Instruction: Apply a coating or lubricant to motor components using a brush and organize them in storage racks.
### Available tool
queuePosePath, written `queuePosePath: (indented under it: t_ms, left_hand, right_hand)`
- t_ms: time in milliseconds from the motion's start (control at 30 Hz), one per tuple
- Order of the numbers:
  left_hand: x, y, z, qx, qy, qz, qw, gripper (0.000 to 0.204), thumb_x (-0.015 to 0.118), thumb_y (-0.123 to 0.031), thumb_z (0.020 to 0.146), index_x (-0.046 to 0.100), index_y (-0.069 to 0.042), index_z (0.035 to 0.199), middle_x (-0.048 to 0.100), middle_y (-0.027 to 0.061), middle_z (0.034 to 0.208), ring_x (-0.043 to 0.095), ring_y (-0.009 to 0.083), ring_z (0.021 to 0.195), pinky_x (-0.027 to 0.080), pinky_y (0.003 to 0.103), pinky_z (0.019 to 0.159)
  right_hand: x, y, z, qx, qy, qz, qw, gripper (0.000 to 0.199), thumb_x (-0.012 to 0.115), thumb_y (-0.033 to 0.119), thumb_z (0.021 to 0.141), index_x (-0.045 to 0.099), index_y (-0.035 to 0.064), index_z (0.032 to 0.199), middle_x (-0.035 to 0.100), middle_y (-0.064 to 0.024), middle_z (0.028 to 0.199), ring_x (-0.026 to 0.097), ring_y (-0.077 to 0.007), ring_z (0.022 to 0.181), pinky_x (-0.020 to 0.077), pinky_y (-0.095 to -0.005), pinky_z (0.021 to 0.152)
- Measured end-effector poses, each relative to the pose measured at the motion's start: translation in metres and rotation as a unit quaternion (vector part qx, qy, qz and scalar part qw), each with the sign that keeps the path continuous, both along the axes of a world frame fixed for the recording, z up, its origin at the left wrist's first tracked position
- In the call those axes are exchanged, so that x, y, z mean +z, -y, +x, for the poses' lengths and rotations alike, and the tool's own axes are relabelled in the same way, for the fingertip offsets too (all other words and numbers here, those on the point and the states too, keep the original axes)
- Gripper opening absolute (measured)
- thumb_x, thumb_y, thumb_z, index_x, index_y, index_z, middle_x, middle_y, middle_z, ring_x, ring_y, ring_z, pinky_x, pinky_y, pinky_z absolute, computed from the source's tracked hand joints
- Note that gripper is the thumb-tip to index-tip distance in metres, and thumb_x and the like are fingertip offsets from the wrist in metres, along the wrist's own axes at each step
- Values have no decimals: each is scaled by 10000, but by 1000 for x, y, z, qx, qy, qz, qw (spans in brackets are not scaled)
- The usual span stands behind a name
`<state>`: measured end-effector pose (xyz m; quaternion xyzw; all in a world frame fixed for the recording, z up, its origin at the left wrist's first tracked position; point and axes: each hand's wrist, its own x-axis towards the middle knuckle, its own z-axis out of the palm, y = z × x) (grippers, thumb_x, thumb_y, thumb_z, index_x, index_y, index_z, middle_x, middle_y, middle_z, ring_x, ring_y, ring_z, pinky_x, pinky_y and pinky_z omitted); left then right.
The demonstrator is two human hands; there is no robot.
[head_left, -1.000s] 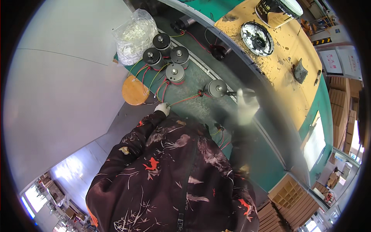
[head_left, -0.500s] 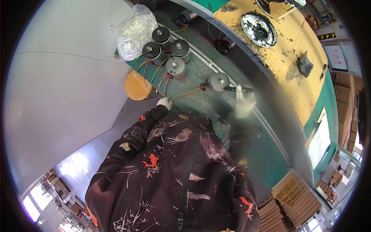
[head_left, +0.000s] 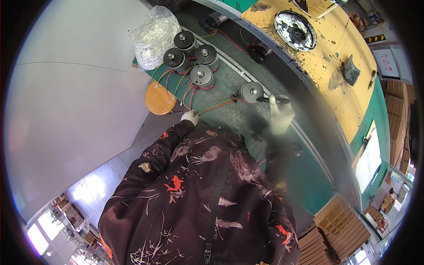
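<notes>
A dark grey cylindrical motor (head_left: 250,92) with a shaft stub on top stands upright on the green mat. Red and yellow-green wires (head_left: 216,106) run from it to my left hand (head_left: 190,117), gloved in white and closed on their end. A black pen-shaped tool (head_left: 274,100) is gripped in my gloved right hand (head_left: 281,118), its tip at the motor's right side; whether it touches is hard to tell. To the left, several similar motors (head_left: 202,76) stand together with wires trailing toward me.
Behind the motors lies a clear plastic bag (head_left: 154,37) of small white parts. A round wooden stool (head_left: 160,98) is below the mat's left edge. On the raised yellow board (head_left: 327,66) sit a black-smeared round plate (head_left: 295,31) and a black lump (head_left: 351,73). More motors (head_left: 259,53) lie under the shelf.
The view has shifted slightly. Both hands keep nearly the same place, the left on the wires and the right with the black tool at the motor.
</notes>
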<state>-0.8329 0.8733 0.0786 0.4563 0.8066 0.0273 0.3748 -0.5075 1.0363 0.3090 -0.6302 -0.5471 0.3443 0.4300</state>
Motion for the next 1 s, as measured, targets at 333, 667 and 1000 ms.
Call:
queuePosePath:
  t_ms: [333, 667, 1000]
  left_hand:
    - [6, -10, 3, -17, 0, 23, 1000, 278, 585, -251, 870, 686, -83, 1067, 697, 213, 1026, 657, 393, 1004, 521, 484, 878]
    - [-17, -56, 29, -109, 118, 73, 984, 397, 723, -315, 773, 691, -59, 1074, 705, 213, 941, 684, 373, 890, 538, 440, 790]
    - [51, -91, 105, -315, 43, 126, 940, 379, 609, -232, 868, 641, -21, 1181, 694, 230, 1063, 666, 380, 1009, 528, 458, 886]
  right_hand:
    - [26, -3, 11, 3, -2, 11, 1000, 157, 750, 132, 889, 681, 4, 947, 617, 35, 713, 505, -17, 610, 420, -185, 567]
    - [145, -65, 88, -47, 198, 284, 937, 290, 702, 97, 871, 649, 42, 1151, 648, -126, 1065, 632, -251, 962, 512, -361, 834]
    - [47, 24, 4, -190, -177, 99, 961, 242, 616, 264, 981, 661, 30, 1022, 644, -45, 790, 611, -160, 701, 483, -278, 609]
